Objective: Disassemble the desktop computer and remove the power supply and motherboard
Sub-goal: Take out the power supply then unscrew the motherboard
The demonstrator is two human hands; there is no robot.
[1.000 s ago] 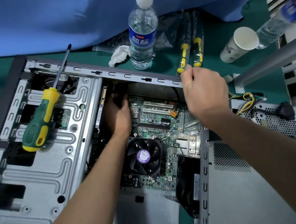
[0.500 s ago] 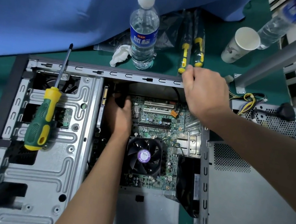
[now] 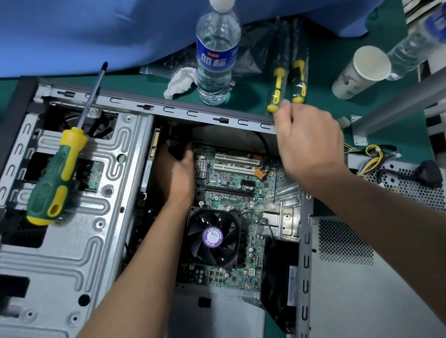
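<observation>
A green surface (image 3: 254, 96) under blue cloth (image 3: 95, 10) carries the opened computer case (image 3: 66, 233), filling the lower frame. Inside at centre lies the green motherboard (image 3: 242, 182), with white slots and a black cooler fan (image 3: 214, 237) bearing a purple label. The left hand (image 3: 177, 174) curls around a dark part at the board's upper left corner. The right hand (image 3: 307, 143), fingers bent, grips the case's top rim. Neither has shifted noticeably from a second ago. A green-yellow screwdriver (image 3: 56, 175) rests on the drive cage.
</observation>
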